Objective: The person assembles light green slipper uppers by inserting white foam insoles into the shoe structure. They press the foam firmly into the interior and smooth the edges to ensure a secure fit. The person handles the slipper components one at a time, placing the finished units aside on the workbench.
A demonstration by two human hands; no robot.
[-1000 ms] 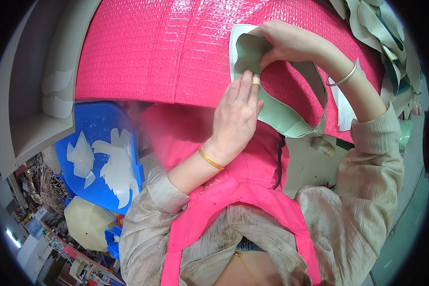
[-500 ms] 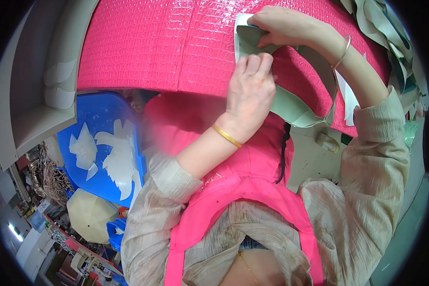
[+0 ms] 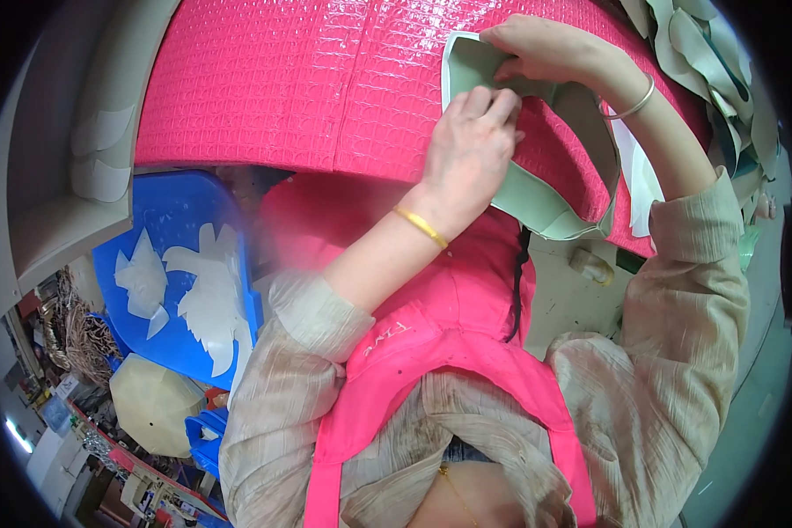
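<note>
A pale green, leather-like piece [image 3: 546,204] is bent into an open loop with a whitish outer face. It rests on the glossy pink textured table cover [image 3: 246,88]. My left hand [image 3: 473,145] is closed, its fingertips pinching the loop's near-left edge. Across the loop, my right hand [image 3: 550,51] curls its fingers over the far rim, thumb on the inner side. Both hands hide the exact spots they grip. Beside the loop's right end lies a white flat piece [image 3: 635,176].
Similar pale pieces are heaped at the far right [image 3: 700,70]. On the left, a blue bin [image 3: 172,198] contains white scraps, next to a grey shelf-like box [image 3: 53,207]. A cream multi-sided object [image 3: 154,405] sits below the bin. The cover's front edge hangs before my pink apron.
Both hands and the loop have shifted slightly right in the view, while the bin and box appear further left. My left hand has risen slightly along the edge, and more of the loop's far-left corner shows.
</note>
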